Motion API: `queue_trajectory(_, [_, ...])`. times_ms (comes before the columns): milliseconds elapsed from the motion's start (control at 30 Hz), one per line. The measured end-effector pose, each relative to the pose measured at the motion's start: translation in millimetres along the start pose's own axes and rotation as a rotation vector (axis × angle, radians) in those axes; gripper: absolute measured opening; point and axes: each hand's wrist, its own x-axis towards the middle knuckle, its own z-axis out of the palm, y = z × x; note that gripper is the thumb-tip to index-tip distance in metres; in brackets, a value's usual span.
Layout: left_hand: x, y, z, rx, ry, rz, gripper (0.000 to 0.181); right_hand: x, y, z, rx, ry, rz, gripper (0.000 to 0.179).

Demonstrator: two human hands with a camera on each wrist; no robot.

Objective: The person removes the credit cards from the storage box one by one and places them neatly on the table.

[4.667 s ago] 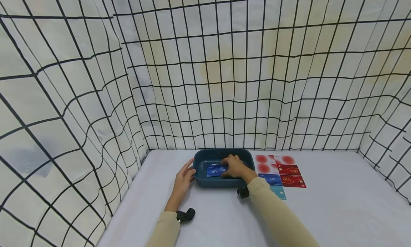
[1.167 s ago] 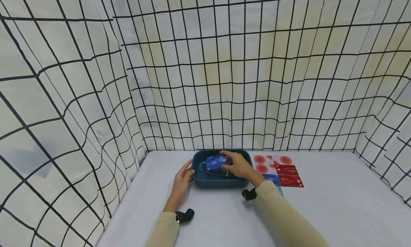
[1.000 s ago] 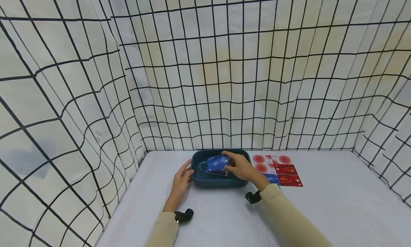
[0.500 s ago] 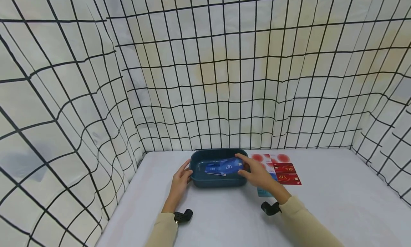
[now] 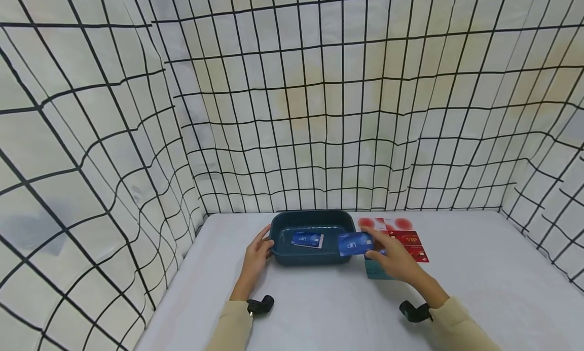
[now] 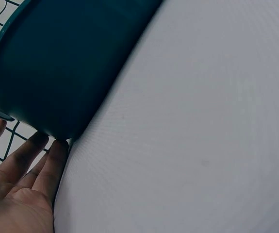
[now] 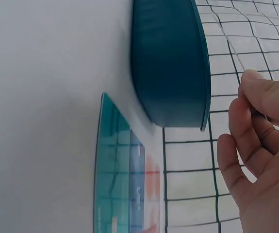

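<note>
My right hand (image 5: 393,257) pinches a blue VIP card (image 5: 354,244) between thumb and fingers, over the right rim of a dark teal plastic bin (image 5: 310,258). Edge-on, the held card (image 7: 230,42) looks like a thin line in the right wrist view. Inside the bin lies another blue VIP card (image 5: 305,239), with a pale-edged card partly showing beneath it. My left hand (image 5: 256,257) touches the bin's left end. In the left wrist view, its extended fingertips (image 6: 57,148) rest against the bin's wall (image 6: 57,73).
Right of the bin, cards lie in rows on the white table (image 5: 319,310): red VIP cards (image 5: 416,253), cards with red circles (image 5: 403,223), and a teal card (image 5: 377,271). My right hand covers part of them. Black-lined netting (image 5: 292,138) over white sheeting surrounds the table.
My right hand has lifted a blue VIP card out of the bin and carried it right, over the rim. Another blue card stays in the bin. The left hand keeps its place.
</note>
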Motion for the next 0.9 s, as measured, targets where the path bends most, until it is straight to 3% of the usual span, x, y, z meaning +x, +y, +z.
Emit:
queue_trajectory(333, [-0.7, -0.3, -0.6, 0.005, -0.005, 0.0, 0.05, -25.0, 21, -19, 0.023, -0.016, 0.036, 0.068])
queue_trajectory(600, [-1.1, 0.6, 0.9, 0.007, -0.002, 0.003, 0.05, -38.5, 33, -34, -0.078, 0.002, 0.051, 0.066])
queue_trajectory(900, [-1.6, 2.8, 1.0, 0.012, -0.002, -0.005, 0.05, -46.6, 45, -47, -0.081, -0.036, 0.067, 0.063])
